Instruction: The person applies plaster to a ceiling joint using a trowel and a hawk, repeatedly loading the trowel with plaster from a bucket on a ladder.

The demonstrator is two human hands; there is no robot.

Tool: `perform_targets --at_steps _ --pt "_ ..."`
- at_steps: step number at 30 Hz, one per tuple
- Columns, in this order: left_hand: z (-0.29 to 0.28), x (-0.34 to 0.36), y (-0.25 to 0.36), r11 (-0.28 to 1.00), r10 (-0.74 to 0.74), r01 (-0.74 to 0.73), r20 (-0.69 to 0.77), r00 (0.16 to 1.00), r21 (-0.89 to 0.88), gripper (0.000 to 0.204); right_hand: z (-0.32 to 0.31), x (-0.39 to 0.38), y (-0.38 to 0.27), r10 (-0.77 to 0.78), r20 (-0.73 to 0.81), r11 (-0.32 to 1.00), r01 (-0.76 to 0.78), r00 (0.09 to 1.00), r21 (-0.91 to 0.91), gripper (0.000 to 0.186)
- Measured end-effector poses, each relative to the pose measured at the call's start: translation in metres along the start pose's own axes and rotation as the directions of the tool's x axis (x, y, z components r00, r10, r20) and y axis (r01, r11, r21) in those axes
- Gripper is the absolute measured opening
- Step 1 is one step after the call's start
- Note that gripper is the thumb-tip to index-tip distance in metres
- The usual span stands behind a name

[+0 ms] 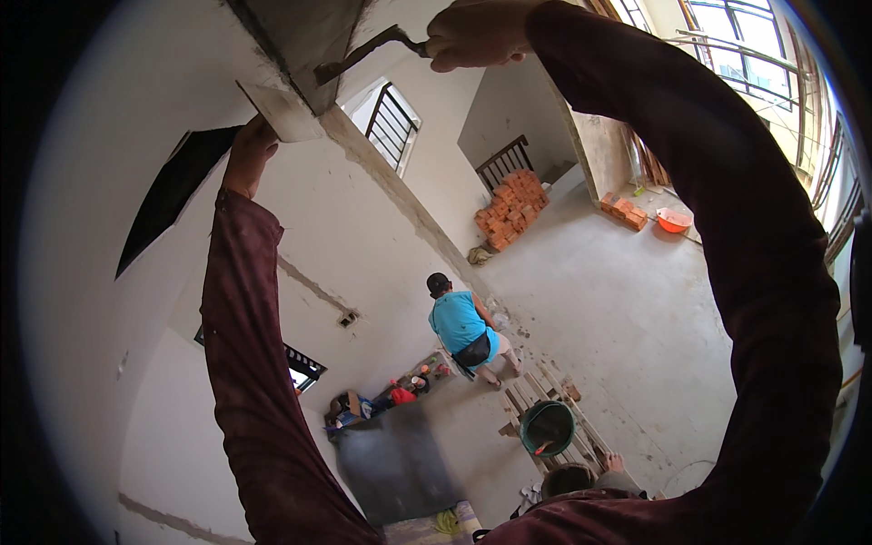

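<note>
Trowel (363, 54), top of frame left of ctr, is in the R hand (477, 38), which is closed round its handle; blade runs down-left to the edge of the grey beam (304, 36), can't tell if touching. L hand (254, 145), upper left, is clamped on a pale flat plate (282, 113) just beside the blade tip. Hands well apart from each other. Plate's prob. held that close so material is handy & bits land on it; both arms up b/c the beam's overhead.

Containers: dark-green bucket (524, 427), lower ctr-right, on slatted wood (595, 445), prob. for easy reach; small reddish item (543, 449) inside, rest too dark to ID. Orange basin (670, 228), upper right, near a low brick pile (624, 213); something pale in it, unclear what. Co-worker (460, 318), mid-frame, wears a black waist bag (473, 351), contents hidden.
</note>
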State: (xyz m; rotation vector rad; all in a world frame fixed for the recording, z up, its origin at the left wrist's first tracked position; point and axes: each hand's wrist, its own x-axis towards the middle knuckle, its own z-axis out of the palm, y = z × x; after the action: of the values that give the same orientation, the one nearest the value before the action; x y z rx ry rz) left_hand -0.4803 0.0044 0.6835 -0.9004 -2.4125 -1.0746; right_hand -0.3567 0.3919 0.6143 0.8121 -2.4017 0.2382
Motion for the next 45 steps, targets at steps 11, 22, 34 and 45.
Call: perform_targets --at_steps 11,22,34,45 --pt "-0.008 0.029 -0.024 0.998 0.009 -0.010 -0.018 1.000 -0.056 0.022 0.014 0.041 0.020 0.124 0.077 0.992 -0.126 0.989 0.027 0.033" --pt "-0.032 0.060 -0.042 1.000 0.021 -0.020 -0.042 0.999 0.006 0.043 0.036 0.086 0.039 0.153 -0.002 0.987 -0.153 0.988 0.058 0.032" --pt "-0.013 0.058 -0.025 0.998 -0.048 0.040 -0.177 0.983 -0.052 0.039 0.046 0.115 0.054 0.104 -0.032 0.993 -0.102 0.994 0.053 0.032" --pt "-0.009 0.057 -0.026 0.996 0.034 -0.048 -0.189 0.981 -0.072 0.032 0.042 0.125 0.055 0.027 -0.083 0.999 -0.023 0.996 0.049 0.028"
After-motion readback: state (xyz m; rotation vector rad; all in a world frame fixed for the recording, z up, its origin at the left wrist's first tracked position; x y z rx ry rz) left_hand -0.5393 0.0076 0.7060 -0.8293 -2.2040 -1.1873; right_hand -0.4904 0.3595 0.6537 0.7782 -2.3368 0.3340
